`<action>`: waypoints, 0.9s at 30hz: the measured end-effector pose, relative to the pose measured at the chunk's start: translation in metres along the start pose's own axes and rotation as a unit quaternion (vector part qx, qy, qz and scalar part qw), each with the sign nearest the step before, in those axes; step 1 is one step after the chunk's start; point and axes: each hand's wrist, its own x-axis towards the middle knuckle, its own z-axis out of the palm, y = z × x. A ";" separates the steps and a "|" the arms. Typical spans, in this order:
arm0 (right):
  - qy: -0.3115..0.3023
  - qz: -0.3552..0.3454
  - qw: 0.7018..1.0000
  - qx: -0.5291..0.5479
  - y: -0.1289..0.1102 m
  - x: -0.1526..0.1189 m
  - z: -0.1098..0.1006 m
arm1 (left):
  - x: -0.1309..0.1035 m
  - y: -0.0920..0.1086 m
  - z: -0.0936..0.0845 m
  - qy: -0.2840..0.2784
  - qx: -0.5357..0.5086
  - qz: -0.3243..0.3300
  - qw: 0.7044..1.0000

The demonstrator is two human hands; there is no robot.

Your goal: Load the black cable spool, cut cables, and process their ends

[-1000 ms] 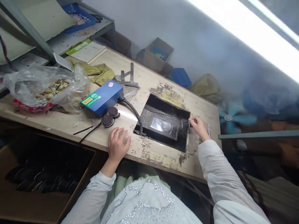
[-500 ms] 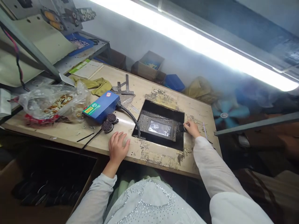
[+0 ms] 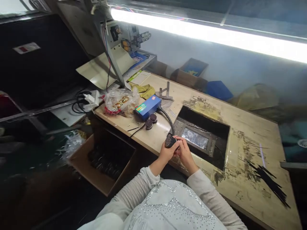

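Both my hands meet over the table's front edge, around a short black bundle with a speckled, bristly-looking end and a pale band. My left hand [image 3: 166, 154] wraps the near left side of the black bundle [image 3: 169, 141]. My right hand [image 3: 185, 153] has its fingers closed on the bundle's right side, partly hiding it. Just beyond the hands, a dark recess in the tabletop holds a metal unit with a shiny rectangular plate [image 3: 195, 138]. Two round, dark brown textured pieces [image 3: 151, 122] lie left of the hands, beside a blue box [image 3: 148, 107] with a black corrugated hose.
A clear plastic bag [image 3: 121, 101], a yellow-green cloth [image 3: 145, 92] and metal brackets [image 3: 166, 92] lie farther back. Black strips [image 3: 271, 183] are spread at the table's right. Below left stands an open cardboard box [image 3: 96, 172] with dark items inside.
My right hand has left the recess's right edge and joined my left hand, which has lifted off the tabletop. Both now hold the black bundle. The view has swung left.
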 end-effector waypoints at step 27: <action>-0.045 -0.074 0.968 -0.237 0.004 -0.007 -0.005 | 0.013 0.000 -0.047 0.025 0.147 0.051 0.988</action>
